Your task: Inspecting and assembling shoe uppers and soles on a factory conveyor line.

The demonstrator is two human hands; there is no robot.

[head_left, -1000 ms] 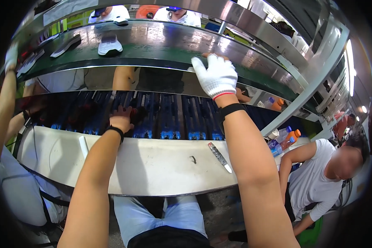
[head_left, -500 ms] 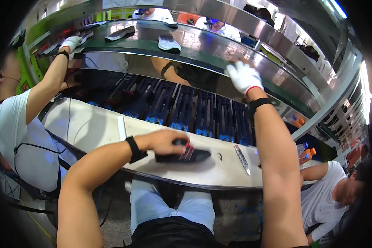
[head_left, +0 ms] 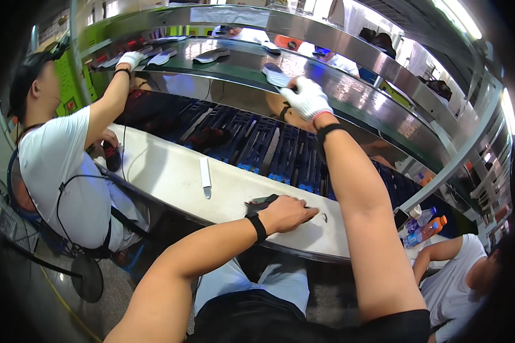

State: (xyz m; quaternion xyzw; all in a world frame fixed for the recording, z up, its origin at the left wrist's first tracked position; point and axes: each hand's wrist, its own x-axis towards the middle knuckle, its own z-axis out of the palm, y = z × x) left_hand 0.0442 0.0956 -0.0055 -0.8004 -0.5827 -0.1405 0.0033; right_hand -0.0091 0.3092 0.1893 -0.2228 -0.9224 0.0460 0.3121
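My bare left hand [head_left: 289, 214] is closed over a dark shoe [head_left: 260, 204] on the pale worktable [head_left: 171, 171]. It covers much of the shoe. My right hand [head_left: 307, 99], in a white knitted glove, reaches up to the green conveyor belt [head_left: 243, 64]. Its fingers curl at the near end of a white and grey shoe sole [head_left: 275, 74]. A grey sole [head_left: 211, 55] lies farther left on the belt. Left of the shoe, a white flat strip [head_left: 205, 177] with a grey end rests on the table.
Dark blue slatted racks [head_left: 252, 146] run between table and belt. At left, a co-worker [head_left: 68, 166] reaches to the belt with a gloved hand and holds a dark shoe [head_left: 112, 155]. Drink bottles [head_left: 423, 231] stand at right, near another person [head_left: 455, 274] and a metal post [head_left: 449, 163].
My right hand has gone left along the belt to the white and grey sole. My left hand and the shoe have turned. The view has swung left, and my right forearm covers where the knife lay.
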